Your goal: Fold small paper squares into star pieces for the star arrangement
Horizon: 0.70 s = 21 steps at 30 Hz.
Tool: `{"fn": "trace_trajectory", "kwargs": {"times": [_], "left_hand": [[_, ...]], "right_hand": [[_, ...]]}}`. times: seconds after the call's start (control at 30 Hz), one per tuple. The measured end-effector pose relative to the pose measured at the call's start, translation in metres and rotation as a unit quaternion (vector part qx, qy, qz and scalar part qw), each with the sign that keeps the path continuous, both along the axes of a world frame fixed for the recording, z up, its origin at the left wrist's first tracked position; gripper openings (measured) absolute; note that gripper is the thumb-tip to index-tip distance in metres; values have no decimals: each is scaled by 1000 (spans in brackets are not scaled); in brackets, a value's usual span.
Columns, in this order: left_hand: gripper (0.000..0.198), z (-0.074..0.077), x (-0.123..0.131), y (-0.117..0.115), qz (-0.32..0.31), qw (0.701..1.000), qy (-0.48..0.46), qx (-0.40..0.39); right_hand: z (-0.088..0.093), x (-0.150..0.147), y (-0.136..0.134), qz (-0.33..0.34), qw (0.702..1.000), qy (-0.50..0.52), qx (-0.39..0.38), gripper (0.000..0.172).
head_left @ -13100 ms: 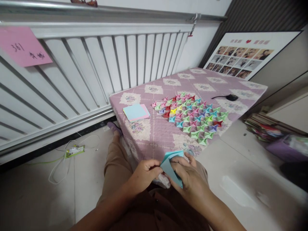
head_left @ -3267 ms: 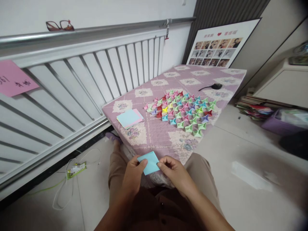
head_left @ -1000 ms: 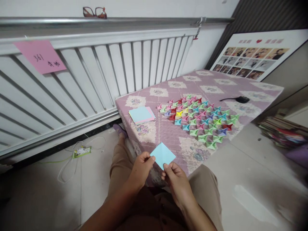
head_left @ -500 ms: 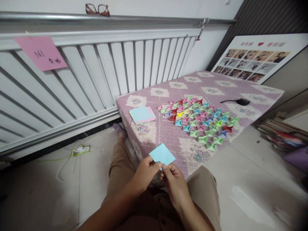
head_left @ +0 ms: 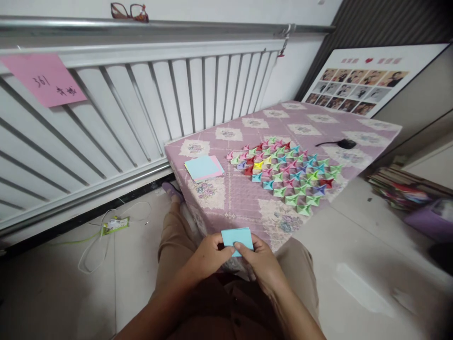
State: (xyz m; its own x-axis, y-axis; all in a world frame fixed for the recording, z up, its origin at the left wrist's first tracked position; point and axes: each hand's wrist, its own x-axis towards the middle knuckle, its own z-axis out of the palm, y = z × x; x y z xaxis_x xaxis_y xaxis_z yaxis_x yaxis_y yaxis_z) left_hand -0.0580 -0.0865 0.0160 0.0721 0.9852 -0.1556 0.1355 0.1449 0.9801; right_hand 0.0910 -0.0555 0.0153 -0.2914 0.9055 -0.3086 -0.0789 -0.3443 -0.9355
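Observation:
A folded light-blue paper (head_left: 236, 236) is held between both hands just over the near edge of the table. My left hand (head_left: 211, 252) pinches its left side, the thumb lying on the lower front. My right hand (head_left: 259, 255) grips the right side, with its thumb pressed on the front face and fingers behind. Beyond them, several small folded paper pieces (head_left: 279, 177) in green, pink, blue, red and yellow stand in rows on the cloth. At the table's left lies a stack of square paper sheets (head_left: 203, 167), blue and pink on top.
A patterned purple tablecloth (head_left: 244, 200) covers the table. A black object with a cable (head_left: 347, 143) lies at its right. Behind stands a white radiator (head_left: 198, 89) with a pink note (head_left: 46, 80). A power strip (head_left: 116, 225) sits on the floor at left.
The blue paper has turned from a diamond pose to one with a level top edge, lower down. My right thumb has moved onto its front. The whole view has shifted slightly.

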Motion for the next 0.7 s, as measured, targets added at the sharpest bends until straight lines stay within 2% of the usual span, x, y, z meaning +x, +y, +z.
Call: {"fn": "trace_trajectory", "kwargs": {"times": [0.2, 0.4, 0.57, 0.7], "left_hand": [[29, -1, 1, 1, 3, 1000, -20, -10], [20, -9, 2, 4, -16, 1000, 18, -16], [21, -22, 8, 16, -11, 998, 45, -43], [22, -38, 18, 29, 8, 996, 57, -65]], "right_hand": [[-4, 0, 0, -10, 999, -37, 30, 35], [-10, 6, 14, -6, 998, -47, 47, 33], [-21, 11, 30, -1, 994, -84, 74, 35], [-27, 21, 43, 2, 994, -87, 62, 35]]}}
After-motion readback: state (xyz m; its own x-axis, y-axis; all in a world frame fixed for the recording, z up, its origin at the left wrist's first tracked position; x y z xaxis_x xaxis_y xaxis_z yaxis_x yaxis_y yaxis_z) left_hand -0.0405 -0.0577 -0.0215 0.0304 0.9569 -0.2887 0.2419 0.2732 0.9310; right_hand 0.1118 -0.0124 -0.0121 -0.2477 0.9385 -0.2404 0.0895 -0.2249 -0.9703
